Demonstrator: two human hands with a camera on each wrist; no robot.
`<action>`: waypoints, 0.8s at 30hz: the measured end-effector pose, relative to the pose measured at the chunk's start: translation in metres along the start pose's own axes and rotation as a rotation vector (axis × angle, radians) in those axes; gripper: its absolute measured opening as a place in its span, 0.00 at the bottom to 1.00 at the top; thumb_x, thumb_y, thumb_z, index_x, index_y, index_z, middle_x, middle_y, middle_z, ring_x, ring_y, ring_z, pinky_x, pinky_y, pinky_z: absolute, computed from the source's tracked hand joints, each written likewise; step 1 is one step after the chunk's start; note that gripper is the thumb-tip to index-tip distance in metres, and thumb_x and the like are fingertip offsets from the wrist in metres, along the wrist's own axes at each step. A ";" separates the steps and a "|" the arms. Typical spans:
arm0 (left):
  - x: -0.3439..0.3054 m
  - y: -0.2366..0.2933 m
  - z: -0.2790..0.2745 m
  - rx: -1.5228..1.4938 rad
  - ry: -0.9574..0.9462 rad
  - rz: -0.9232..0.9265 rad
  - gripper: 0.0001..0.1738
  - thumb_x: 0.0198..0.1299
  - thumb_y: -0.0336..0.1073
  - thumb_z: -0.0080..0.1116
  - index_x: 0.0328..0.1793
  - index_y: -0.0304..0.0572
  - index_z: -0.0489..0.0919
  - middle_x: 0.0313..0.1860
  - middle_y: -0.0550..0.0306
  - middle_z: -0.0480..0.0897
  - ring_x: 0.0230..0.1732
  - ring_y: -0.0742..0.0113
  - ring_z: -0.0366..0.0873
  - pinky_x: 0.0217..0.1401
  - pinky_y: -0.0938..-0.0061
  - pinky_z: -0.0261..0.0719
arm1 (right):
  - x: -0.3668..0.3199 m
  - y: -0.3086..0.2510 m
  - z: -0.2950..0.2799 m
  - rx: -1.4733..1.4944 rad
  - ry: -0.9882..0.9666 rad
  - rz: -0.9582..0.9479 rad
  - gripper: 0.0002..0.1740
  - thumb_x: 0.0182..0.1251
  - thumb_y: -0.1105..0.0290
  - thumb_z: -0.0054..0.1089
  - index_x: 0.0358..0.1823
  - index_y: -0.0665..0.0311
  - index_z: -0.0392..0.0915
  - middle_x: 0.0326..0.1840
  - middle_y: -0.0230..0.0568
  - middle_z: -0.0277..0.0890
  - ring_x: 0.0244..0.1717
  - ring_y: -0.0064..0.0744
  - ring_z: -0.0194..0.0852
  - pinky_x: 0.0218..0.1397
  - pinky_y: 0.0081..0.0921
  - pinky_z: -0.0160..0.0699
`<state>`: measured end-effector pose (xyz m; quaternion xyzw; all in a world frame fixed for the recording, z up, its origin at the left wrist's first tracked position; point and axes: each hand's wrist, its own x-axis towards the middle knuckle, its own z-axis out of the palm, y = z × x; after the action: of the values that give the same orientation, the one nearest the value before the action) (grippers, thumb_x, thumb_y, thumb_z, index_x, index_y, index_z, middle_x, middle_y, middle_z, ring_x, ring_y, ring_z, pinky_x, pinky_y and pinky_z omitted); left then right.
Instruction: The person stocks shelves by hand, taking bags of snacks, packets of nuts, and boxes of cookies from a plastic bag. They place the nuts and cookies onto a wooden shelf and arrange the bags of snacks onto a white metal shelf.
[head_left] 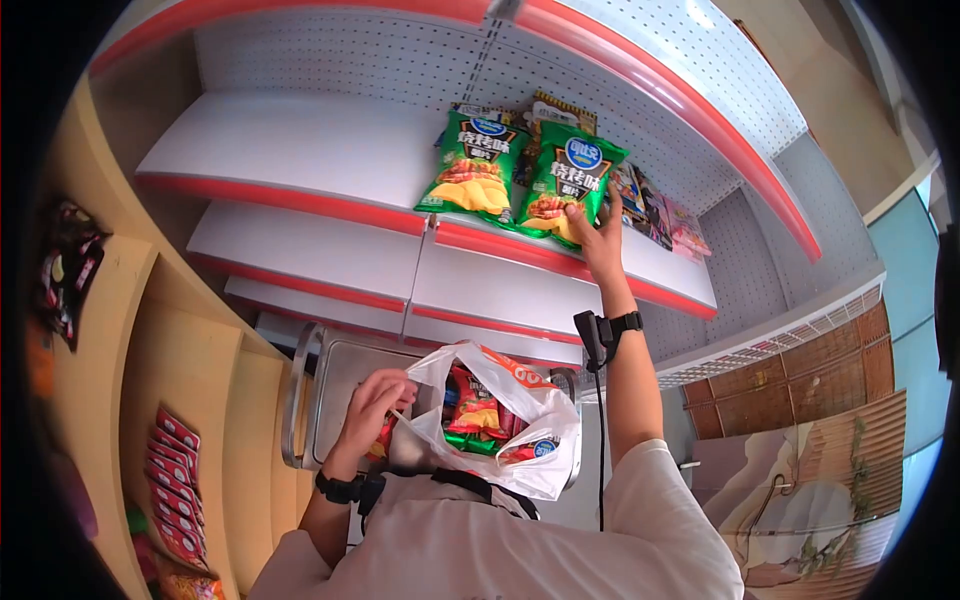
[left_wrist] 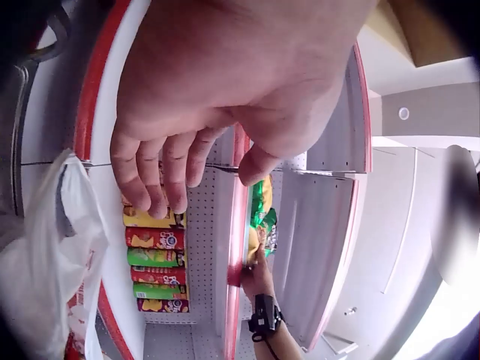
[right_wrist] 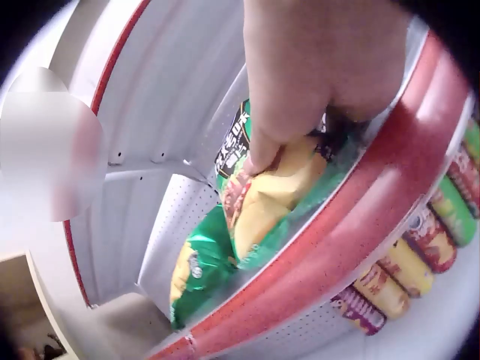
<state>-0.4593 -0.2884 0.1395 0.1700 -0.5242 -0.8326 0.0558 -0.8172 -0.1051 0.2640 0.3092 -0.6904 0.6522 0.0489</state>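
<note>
On the upper shelf, two green chip bags stand side by side. My right hand (head_left: 602, 242) grips the right-hand green bag (head_left: 568, 185) at its lower right, thumb on its front; the right wrist view shows the thumb pressing the bag (right_wrist: 274, 199). The other green bag (head_left: 474, 165) stands just left of it, untouched. My left hand (head_left: 372, 412), fingers loosely bent, is beside the white plastic bag (head_left: 540, 465), which holds red and green snack packs. In the left wrist view my left hand (left_wrist: 225, 90) has nothing visible in its fingers.
Other snack packs (head_left: 640, 205) stand behind and right of the green bags. The plastic bag is on a metal cart (head_left: 350, 365) below the red-edged shelves (head_left: 300, 205). Wooden shelves with red packs (head_left: 175, 485) are at left. Snack canisters (left_wrist: 156, 257) line a lower shelf.
</note>
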 end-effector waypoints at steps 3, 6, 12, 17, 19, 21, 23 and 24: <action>-0.019 -0.019 -0.011 -0.029 0.028 -0.039 0.12 0.68 0.35 0.51 0.53 0.37 0.73 0.44 0.54 0.81 0.44 0.69 0.78 0.49 0.75 0.76 | 0.005 0.013 -0.002 0.043 -0.083 0.099 0.42 0.62 0.71 0.66 0.71 0.72 0.51 0.60 0.49 0.70 0.56 0.33 0.72 0.57 0.27 0.75; -0.026 -0.031 -0.014 -0.043 0.073 -0.089 0.11 0.68 0.35 0.51 0.52 0.36 0.73 0.43 0.54 0.81 0.44 0.70 0.78 0.49 0.76 0.75 | 0.007 0.019 -0.013 0.074 -0.225 0.162 0.42 0.63 0.69 0.64 0.73 0.70 0.49 0.56 0.47 0.73 0.55 0.33 0.73 0.58 0.28 0.72; -0.010 -0.047 0.010 0.001 -0.159 -0.056 0.15 0.67 0.32 0.53 0.58 0.35 0.72 0.53 0.54 0.77 0.57 0.70 0.74 0.61 0.76 0.72 | -0.060 -0.032 -0.010 -0.492 0.238 -0.163 0.29 0.66 0.69 0.59 0.66 0.67 0.62 0.55 0.44 0.73 0.49 0.28 0.71 0.52 0.26 0.72; 0.014 -0.074 0.044 0.319 -0.434 0.047 0.21 0.66 0.36 0.53 0.63 0.35 0.70 0.59 0.48 0.74 0.63 0.63 0.70 0.65 0.70 0.68 | -0.238 -0.020 0.029 -0.502 -0.164 -0.089 0.06 0.53 0.77 0.56 0.33 0.66 0.76 0.29 0.45 0.76 0.31 0.38 0.78 0.39 0.30 0.76; 0.024 -0.104 0.052 0.405 -0.460 0.073 0.22 0.65 0.37 0.54 0.63 0.35 0.70 0.59 0.44 0.73 0.64 0.59 0.70 0.65 0.69 0.68 | -0.310 0.023 0.035 -0.432 -0.503 0.162 0.13 0.51 0.74 0.61 0.40 0.68 0.76 0.40 0.50 0.76 0.42 0.48 0.77 0.46 0.36 0.77; 0.037 -0.150 0.055 0.611 -0.374 -0.050 0.26 0.60 0.41 0.58 0.61 0.34 0.71 0.61 0.39 0.72 0.64 0.51 0.69 0.63 0.67 0.70 | -0.357 0.061 0.028 -0.658 -0.532 0.247 0.26 0.51 0.72 0.64 0.54 0.69 0.68 0.49 0.55 0.73 0.54 0.53 0.71 0.56 0.40 0.72; 0.056 -0.202 0.058 0.870 -0.215 -0.206 0.28 0.57 0.43 0.61 0.60 0.34 0.72 0.59 0.38 0.73 0.61 0.48 0.72 0.60 0.65 0.72 | -0.386 0.103 0.015 -0.818 -0.536 0.227 0.30 0.52 0.72 0.65 0.58 0.69 0.66 0.52 0.55 0.72 0.58 0.54 0.68 0.60 0.40 0.70; 0.064 -0.218 0.060 1.122 -0.037 -0.351 0.30 0.54 0.45 0.64 0.59 0.34 0.73 0.57 0.36 0.75 0.58 0.45 0.74 0.57 0.63 0.75 | -0.392 0.118 0.010 -0.735 -0.489 0.379 0.32 0.52 0.71 0.66 0.59 0.69 0.65 0.53 0.55 0.72 0.58 0.52 0.69 0.61 0.38 0.69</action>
<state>-0.5208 -0.1580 -0.0459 0.2430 -0.8496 -0.4277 -0.1904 -0.5565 0.0232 -0.0243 0.2845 -0.9107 0.2703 -0.1287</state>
